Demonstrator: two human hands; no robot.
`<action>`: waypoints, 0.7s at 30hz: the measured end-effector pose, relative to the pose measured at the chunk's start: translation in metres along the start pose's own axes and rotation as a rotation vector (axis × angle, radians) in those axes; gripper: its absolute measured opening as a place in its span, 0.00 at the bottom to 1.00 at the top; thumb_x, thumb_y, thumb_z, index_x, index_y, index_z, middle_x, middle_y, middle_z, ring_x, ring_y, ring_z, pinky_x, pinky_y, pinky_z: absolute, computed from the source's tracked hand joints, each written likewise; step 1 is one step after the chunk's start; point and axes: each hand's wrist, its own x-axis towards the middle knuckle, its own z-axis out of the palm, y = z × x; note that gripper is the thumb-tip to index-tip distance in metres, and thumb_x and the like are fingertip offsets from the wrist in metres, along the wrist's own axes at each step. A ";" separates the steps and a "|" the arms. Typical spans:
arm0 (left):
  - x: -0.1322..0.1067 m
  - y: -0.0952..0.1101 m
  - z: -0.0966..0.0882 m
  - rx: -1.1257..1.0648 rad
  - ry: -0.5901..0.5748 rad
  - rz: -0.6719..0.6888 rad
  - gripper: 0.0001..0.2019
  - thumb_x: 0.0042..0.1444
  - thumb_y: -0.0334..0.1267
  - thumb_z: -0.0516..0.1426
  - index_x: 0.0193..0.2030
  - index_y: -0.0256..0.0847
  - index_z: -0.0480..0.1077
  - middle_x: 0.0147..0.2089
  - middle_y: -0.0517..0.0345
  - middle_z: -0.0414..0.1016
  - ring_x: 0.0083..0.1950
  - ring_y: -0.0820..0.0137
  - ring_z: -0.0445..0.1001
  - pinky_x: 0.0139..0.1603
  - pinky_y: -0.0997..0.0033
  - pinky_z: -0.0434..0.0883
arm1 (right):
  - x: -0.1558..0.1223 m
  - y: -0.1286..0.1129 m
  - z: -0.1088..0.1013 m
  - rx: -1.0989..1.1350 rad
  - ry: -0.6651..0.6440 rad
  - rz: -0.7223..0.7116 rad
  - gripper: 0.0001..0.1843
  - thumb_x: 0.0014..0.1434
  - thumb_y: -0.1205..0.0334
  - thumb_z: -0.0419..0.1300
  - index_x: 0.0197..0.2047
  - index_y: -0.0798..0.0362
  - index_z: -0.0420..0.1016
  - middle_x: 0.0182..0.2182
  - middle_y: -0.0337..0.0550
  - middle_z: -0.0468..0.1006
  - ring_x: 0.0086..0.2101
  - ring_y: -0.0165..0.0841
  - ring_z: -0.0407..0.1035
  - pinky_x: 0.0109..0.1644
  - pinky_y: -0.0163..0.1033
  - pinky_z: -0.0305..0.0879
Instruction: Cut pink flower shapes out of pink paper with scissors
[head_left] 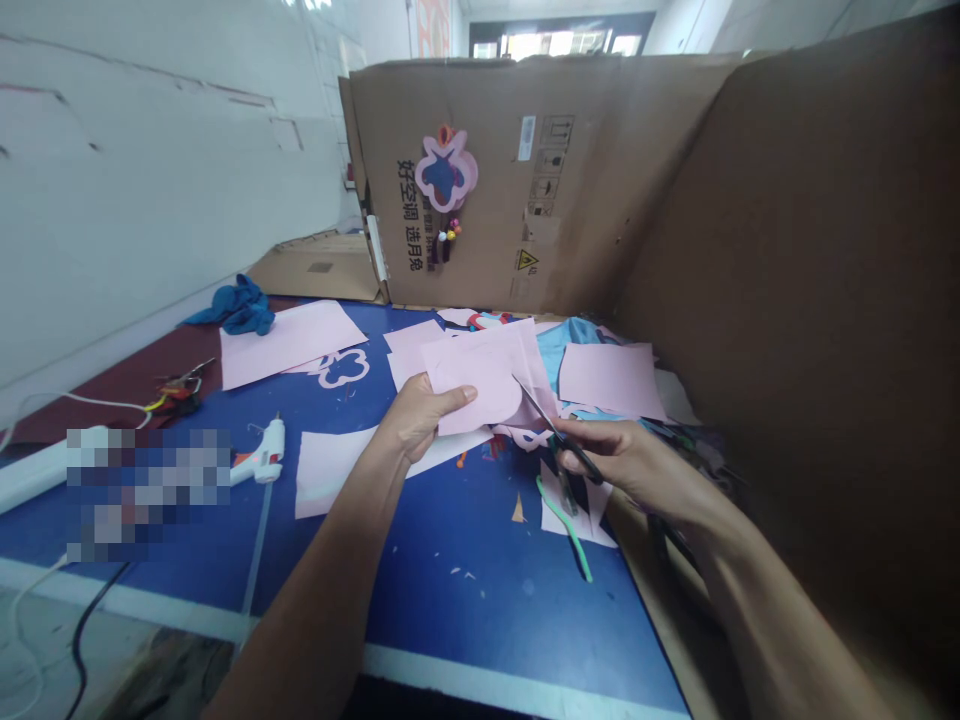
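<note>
My left hand [433, 408] pinches a pink sheet of paper [480, 375] by its lower left corner, thumb on top. A faint curved line shows on this sheet. In my right hand [611, 452] is a pair of dark-handled scissors [559, 432], its fingers closed round the handles. The scissor blades reach the right part of the sheet, where a rounded cut edge shows. Beneath the sheet lie a pink cut-out piece [525, 438] and other paper. A green strip [566, 530] lies below my right hand on a pink scrap.
A white glue gun [266, 452] stands on the blue table [465, 620] at left, with cords nearby. Pink sheets [292, 345], a flower-shaped cut-out [345, 368] and a blue cloth [238, 305] lie farther back. Cardboard walls [637, 130] enclose the back and right.
</note>
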 end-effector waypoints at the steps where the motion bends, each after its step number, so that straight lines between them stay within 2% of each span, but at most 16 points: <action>1: 0.000 0.000 0.000 0.002 -0.001 0.001 0.24 0.44 0.32 0.74 0.51 0.36 0.81 0.50 0.42 0.85 0.50 0.53 0.84 0.59 0.48 0.76 | 0.000 -0.001 0.000 -0.002 -0.001 0.000 0.35 0.50 0.39 0.76 0.58 0.45 0.84 0.39 0.43 0.87 0.36 0.38 0.75 0.48 0.48 0.74; 8: 0.001 0.000 -0.002 0.005 -0.010 -0.004 0.24 0.44 0.32 0.74 0.51 0.36 0.81 0.49 0.43 0.85 0.51 0.53 0.83 0.60 0.48 0.76 | -0.001 -0.007 0.001 -0.022 -0.011 -0.004 0.36 0.50 0.37 0.75 0.57 0.47 0.85 0.33 0.42 0.84 0.33 0.36 0.71 0.44 0.46 0.72; 12: 0.000 0.001 -0.001 -0.001 0.006 -0.004 0.24 0.43 0.32 0.74 0.50 0.37 0.81 0.50 0.43 0.85 0.52 0.52 0.83 0.60 0.47 0.75 | -0.002 -0.005 0.001 -0.009 -0.019 -0.014 0.34 0.52 0.39 0.74 0.58 0.48 0.85 0.32 0.41 0.82 0.32 0.34 0.69 0.43 0.45 0.71; 16: -0.001 0.002 0.002 -0.013 0.020 -0.016 0.24 0.43 0.31 0.74 0.50 0.36 0.81 0.50 0.43 0.85 0.52 0.52 0.83 0.61 0.46 0.75 | -0.002 0.001 0.000 0.034 -0.011 -0.005 0.35 0.55 0.41 0.74 0.62 0.47 0.81 0.30 0.38 0.79 0.31 0.33 0.67 0.43 0.45 0.70; 21: -0.002 -0.002 0.007 -0.045 0.044 -0.017 0.24 0.43 0.31 0.74 0.50 0.36 0.81 0.49 0.43 0.86 0.54 0.51 0.83 0.62 0.46 0.75 | 0.000 0.004 0.001 0.040 0.003 -0.012 0.35 0.55 0.43 0.75 0.63 0.46 0.80 0.34 0.40 0.83 0.34 0.35 0.71 0.46 0.46 0.71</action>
